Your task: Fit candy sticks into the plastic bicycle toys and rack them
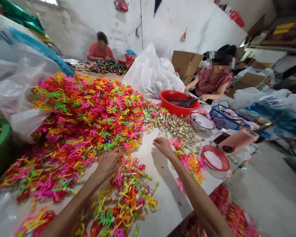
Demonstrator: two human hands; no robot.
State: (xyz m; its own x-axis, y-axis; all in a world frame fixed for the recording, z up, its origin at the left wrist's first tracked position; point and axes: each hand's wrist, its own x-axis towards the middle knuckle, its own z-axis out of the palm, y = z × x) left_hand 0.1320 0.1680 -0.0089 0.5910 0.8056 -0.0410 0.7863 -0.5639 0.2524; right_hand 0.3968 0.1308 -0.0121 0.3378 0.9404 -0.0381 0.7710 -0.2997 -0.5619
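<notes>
My left hand (110, 162) is at the near edge of a large heap of bright plastic pieces (88, 108), which have round loops and forked ends. Its fingers are curled together, and whatever they hold is hidden. Over the bare white tabletop (149, 149), my right hand (163, 145) has thumb and fingertips pinched; anything between them is too small to make out. Just beyond it lies a pile of small patterned tubes (172, 123). Between my forearms, loose pieces joined to such tubes (130, 197) are scattered. More coloured pieces (189, 163) sit right of my right hand.
A red basin (179, 111) holding black racks, a red basket (225, 159), a blue basket (222, 123) and a pink cylinder (238, 141) stand to the right. Two people work across the table, one (101, 49) behind the heap. A green tub (0, 158) stands left.
</notes>
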